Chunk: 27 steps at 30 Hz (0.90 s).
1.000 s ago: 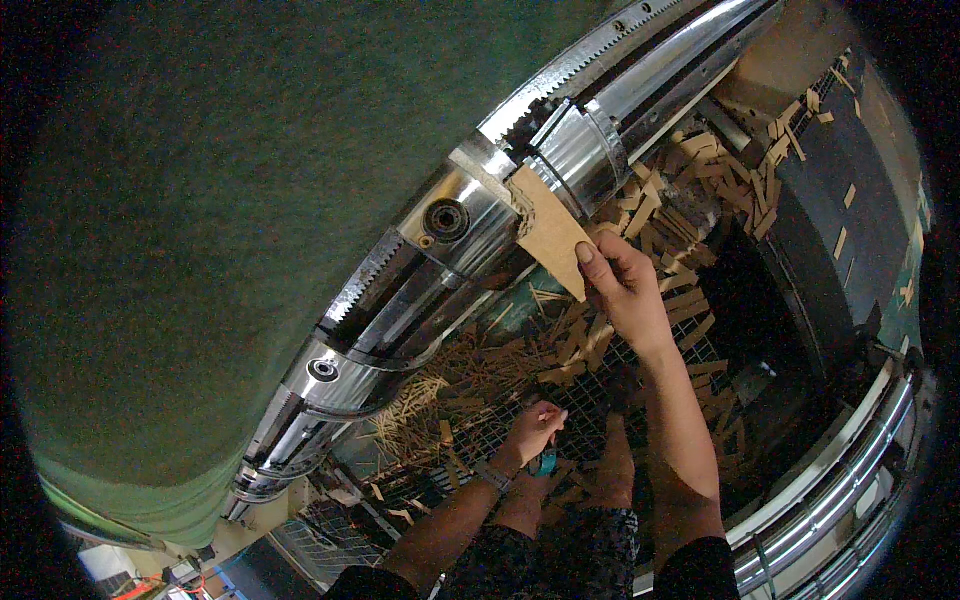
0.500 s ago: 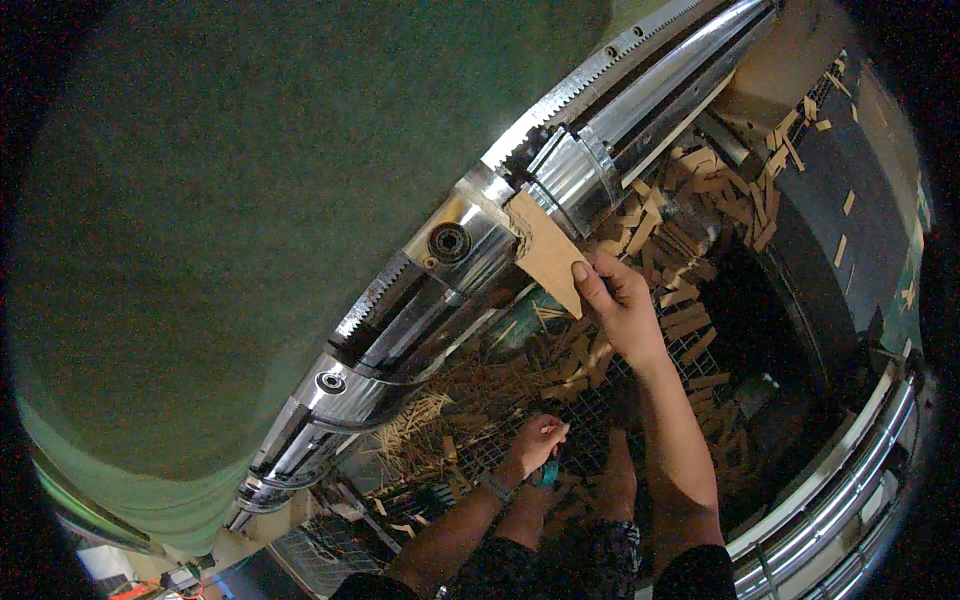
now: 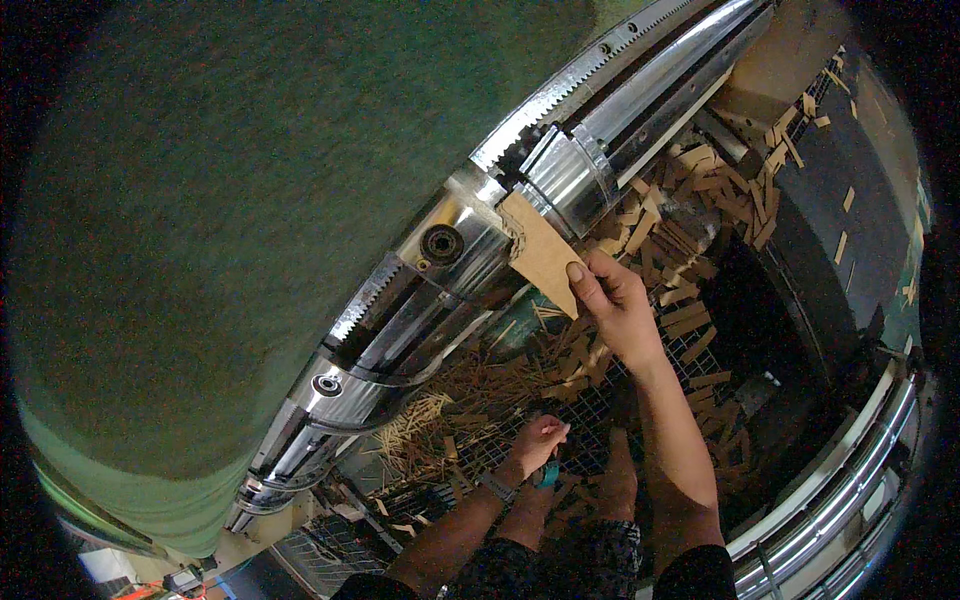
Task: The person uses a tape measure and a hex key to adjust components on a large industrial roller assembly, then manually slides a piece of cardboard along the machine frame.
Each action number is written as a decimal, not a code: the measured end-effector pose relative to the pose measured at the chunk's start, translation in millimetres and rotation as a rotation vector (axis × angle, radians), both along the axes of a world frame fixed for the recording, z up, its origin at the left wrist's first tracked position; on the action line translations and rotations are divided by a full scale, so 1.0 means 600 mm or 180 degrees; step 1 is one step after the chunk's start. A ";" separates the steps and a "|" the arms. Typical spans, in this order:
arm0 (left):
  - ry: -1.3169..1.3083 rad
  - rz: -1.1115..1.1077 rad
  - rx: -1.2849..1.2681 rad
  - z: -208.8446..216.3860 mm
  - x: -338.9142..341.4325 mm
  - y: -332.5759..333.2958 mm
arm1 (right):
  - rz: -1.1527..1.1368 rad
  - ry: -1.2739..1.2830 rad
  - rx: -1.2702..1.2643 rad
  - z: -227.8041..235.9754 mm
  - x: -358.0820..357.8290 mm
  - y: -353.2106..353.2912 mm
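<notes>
My right hand (image 3: 622, 305) pinches a piece of brown cardboard (image 3: 543, 262) between thumb and fingers at its lower right edge. The far edge of that piece is torn and ragged, and it lies against a shiny metal collar (image 3: 455, 225) on a long machine shaft. Whether it is caught there or only touching, I cannot tell. Lower down, my left hand (image 3: 541, 438) is held in front of my legs with its fingers curled together. Whatever is in those fingers, if anything, is too small to make out. A wristband (image 3: 496, 487) circles the left wrist.
A large green roller-like surface (image 3: 250, 200) fills the left side. Toothed racks (image 3: 540, 110) run along the shaft. Many cardboard scraps (image 3: 690, 315) and thin strips (image 3: 420, 430) litter the mesh floor below. Curved metal rails (image 3: 850, 490) stand at the lower right.
The view has shifted slightly, so the shaft appears a little further left. My right hand and the cardboard keep nearly the same place against the collar.
</notes>
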<state>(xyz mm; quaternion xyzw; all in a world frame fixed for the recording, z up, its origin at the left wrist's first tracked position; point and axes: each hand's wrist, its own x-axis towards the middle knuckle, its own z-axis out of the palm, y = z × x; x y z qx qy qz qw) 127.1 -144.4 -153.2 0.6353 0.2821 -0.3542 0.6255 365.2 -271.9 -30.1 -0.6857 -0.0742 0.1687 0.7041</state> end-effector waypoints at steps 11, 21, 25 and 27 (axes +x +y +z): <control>-0.0126 0.0349 0.0245 -0.064 -0.038 0.000 | -0.0014 0.0012 0.0005 -0.002 0.000 0.003; -0.0089 0.0396 0.0187 -0.068 -0.037 -0.001 | 0.0040 0.0163 -0.0052 -0.001 0.000 -0.002; -0.0084 0.0366 0.0233 -0.081 -0.045 0.003 | 0.0033 0.0175 -0.0089 0.003 0.000 -0.002; -0.0145 0.0407 0.0245 -0.080 -0.046 0.003 | 0.0046 0.0143 -0.0070 0.000 0.000 -0.001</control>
